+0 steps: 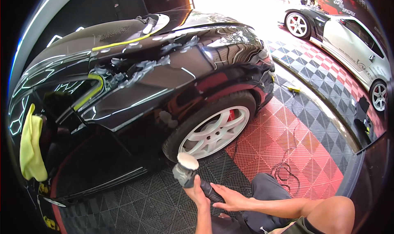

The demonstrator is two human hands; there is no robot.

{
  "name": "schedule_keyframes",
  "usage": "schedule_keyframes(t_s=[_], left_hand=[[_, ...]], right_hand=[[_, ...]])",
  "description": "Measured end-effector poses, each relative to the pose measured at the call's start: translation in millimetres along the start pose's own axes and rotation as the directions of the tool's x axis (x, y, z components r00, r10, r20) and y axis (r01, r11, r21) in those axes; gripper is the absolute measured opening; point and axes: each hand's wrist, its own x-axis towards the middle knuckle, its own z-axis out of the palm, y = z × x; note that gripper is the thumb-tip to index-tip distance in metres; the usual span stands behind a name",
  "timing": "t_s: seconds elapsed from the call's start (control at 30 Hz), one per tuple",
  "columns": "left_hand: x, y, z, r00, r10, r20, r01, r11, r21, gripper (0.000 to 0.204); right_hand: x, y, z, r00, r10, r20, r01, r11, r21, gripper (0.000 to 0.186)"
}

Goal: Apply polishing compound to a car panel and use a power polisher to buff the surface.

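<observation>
The person is holding a polisher [191, 174] low beside the black car [164, 69], its white pad [188, 161] facing up just below the white wheel [215, 129]. The left hand [197, 191] is wrapping closed around the polisher's body behind the head, while the right hand [230, 198] is resting with fingers spread along the handle's rear end. A yellow cloth [30, 145] is hanging at the car's left.

Dark rectangular wall sign [337, 3] with red and white lettering, top right, behind white car [357, 41]
</observation>
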Motion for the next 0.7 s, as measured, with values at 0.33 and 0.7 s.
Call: schedule_keyframes(t_s=[0.33, 0.7], left_hand=[[-105, 149, 1, 0.869, -0.358, -0.343, 0.314, 0.933, -0.178, 0.040], [-165, 324, 44, 0.849, -0.421, 0.318, 0.517, 0.545, -0.660, 0.082]], right_hand=[[-17, -161, -69, 0.812, 0.496, 0.309, -0.474, 0.868, -0.146, 0.089], [-28, -308, -178, 0.519, 0.223, 0.825, -0.824, 0.387, 0.413, 0.070]])
